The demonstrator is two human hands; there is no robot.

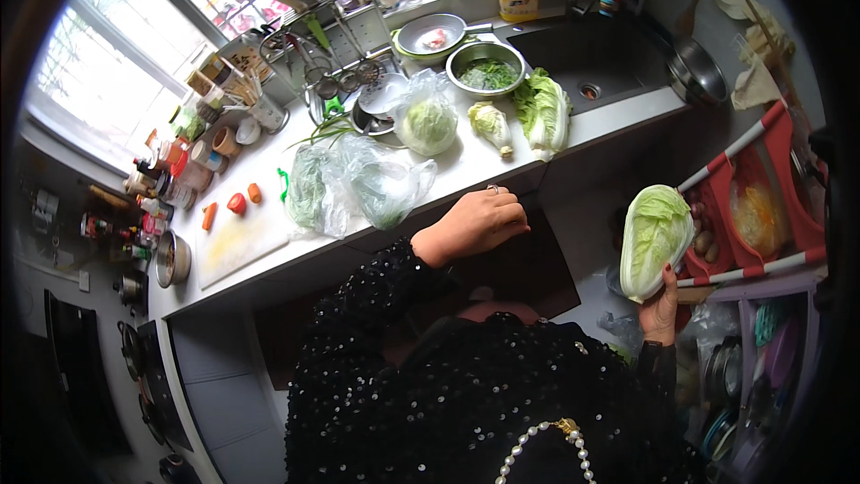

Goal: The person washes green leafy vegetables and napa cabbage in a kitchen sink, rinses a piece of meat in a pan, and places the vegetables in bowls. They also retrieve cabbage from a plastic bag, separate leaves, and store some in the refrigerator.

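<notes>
My right hand grips the base of a napa cabbage, out to the right beside a red and white rack. Its leafy end points up and away from me. My left hand hangs over the floor in front of the counter edge, fingers curled, a ring on one finger, with nothing seen in it. On the white counter nearest this hand are a small cabbage heart, a second napa cabbage, a round cabbage in a clear plastic bag, and bagged greens.
A steel bowl of greens in water stands beside the dark sink. Carrot pieces and a cut tomato lie by a cutting board. The rack holds vegetables above a purple shelf.
</notes>
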